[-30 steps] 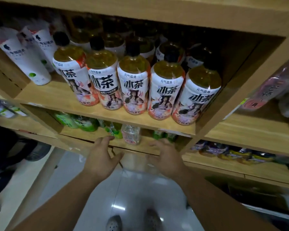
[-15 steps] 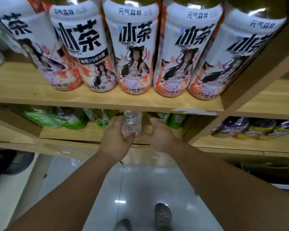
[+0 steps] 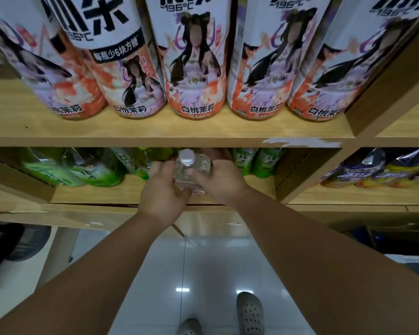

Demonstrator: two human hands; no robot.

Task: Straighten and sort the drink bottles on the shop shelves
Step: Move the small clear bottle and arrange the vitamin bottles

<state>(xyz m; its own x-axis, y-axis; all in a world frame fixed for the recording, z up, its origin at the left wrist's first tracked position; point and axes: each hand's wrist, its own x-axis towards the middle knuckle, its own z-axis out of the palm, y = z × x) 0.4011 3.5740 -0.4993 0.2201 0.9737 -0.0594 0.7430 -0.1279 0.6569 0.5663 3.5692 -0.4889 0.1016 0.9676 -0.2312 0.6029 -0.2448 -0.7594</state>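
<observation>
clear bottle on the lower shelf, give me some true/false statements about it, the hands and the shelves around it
1. The left hand and right hand both hold the clear bottle. True.
2. The clear bottle's cap is black. False: it is pale.
3. Green bottles stand on both sides of it on the lower shelf. True.
4. The upper shelf holds only canned drinks. False: a row of tea bottles with orange and white labels stands along it.
</observation>
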